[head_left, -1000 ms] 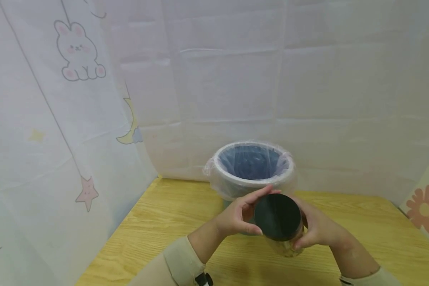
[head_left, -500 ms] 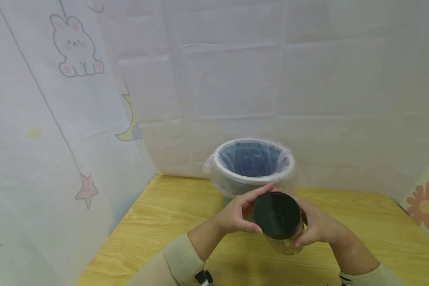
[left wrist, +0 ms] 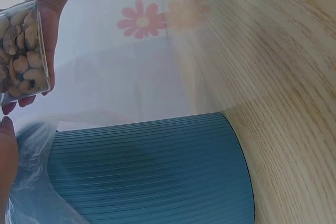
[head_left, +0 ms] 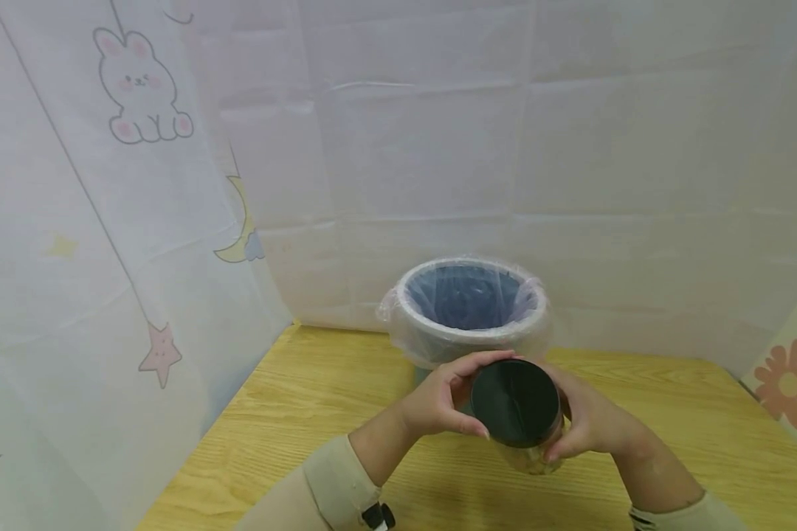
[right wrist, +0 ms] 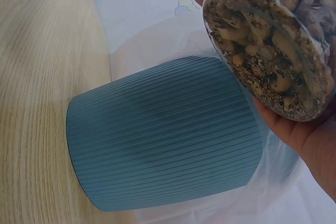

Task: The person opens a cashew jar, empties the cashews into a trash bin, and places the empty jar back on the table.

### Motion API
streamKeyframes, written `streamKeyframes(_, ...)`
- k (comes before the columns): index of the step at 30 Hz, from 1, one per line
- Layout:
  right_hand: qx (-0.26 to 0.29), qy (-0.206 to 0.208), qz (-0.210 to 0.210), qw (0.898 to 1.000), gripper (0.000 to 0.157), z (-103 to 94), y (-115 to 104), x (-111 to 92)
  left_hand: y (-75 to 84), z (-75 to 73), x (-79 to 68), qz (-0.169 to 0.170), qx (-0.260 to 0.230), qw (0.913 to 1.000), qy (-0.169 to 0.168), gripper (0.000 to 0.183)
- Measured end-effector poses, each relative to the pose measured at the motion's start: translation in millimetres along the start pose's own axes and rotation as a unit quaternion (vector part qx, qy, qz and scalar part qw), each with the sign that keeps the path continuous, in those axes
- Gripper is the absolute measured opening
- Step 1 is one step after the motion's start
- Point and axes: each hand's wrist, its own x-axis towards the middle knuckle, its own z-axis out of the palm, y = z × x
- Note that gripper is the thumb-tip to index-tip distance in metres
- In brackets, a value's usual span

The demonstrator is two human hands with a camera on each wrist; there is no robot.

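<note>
A clear jar [head_left: 530, 462] with a black lid [head_left: 516, 403] hangs over the near part of the table, lid uppermost and tilted toward me. My right hand [head_left: 591, 417] grips the jar's body from the right, its thumb on the near side. Around the left of the lid curves my left hand [head_left: 435, 398], thumb at the near edge and fingers at the far edge. Tan, nut-like pieces [left wrist: 22, 59] fill the jar in the left wrist view. Through the jar's base [right wrist: 262, 51], the right wrist view shows pieces mixed with dark crumbs.
Just beyond the hands stands a ribbed blue-green bin [right wrist: 168, 135] with a white rim [head_left: 471, 335], lined with a clear plastic bag [head_left: 401, 343]. Behind the wood-grain table [head_left: 305, 398] hangs a pale sheet [head_left: 412, 162]; a patterned one [head_left: 60, 295] is at the left.
The left index fingertip has come down a little along the lid's far edge. The jar and right hand hold nearly the same place; the head view has dipped slightly since the first frame.
</note>
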Motion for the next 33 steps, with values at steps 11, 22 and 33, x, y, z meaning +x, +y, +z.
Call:
streamKeyframes(11,-0.017,0.029,0.05,0.998,0.093,-0.4,-2.5,-4.5,-4.0,2.1,-1.9,0.009,0.053,0.9978,0.038,0.095)
streamKeyframes(22,-0.034,0.042,0.066,0.996,0.098,-0.5,-0.4,-6.3,3.6,8.4,-1.2,0.007,0.068,0.9949,0.074,0.092)
streamKeyframes(33,-0.059,0.078,0.089,0.991,0.095,-0.7,0.5,-7.6,-11.8,11.3,-4.7,0.022,0.074,0.9879,0.135,0.085)
